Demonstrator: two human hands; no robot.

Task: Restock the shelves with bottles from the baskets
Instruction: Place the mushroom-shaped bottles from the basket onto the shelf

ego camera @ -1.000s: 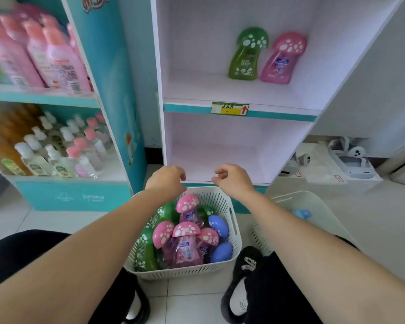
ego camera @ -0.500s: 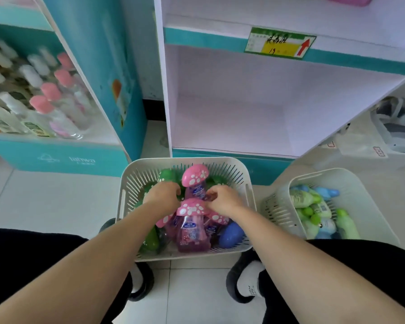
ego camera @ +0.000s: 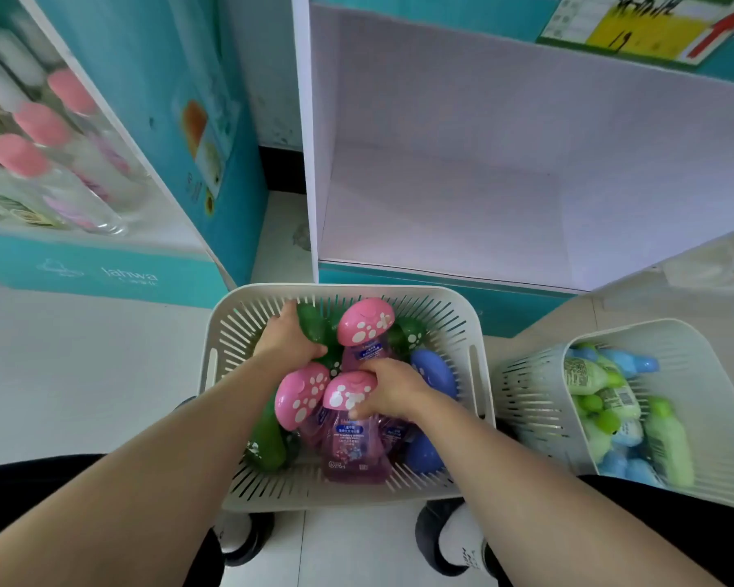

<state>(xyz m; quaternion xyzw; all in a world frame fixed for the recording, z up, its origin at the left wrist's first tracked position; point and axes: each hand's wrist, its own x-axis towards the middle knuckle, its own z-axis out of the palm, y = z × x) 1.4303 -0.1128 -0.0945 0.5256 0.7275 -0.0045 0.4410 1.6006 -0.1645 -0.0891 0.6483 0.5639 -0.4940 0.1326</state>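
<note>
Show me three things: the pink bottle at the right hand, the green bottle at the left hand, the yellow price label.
pink bottle [ego camera: 342, 391], head view, on its spotted cap.
green bottle [ego camera: 314, 324], head view, on its bare green surface.
yellow price label [ego camera: 645, 33], head view, on its yellow field.

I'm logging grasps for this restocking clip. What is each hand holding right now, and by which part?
The right hand pinches a pink bottle by its mushroom cap. The left hand grips a green bottle; which part is hidden.
</note>
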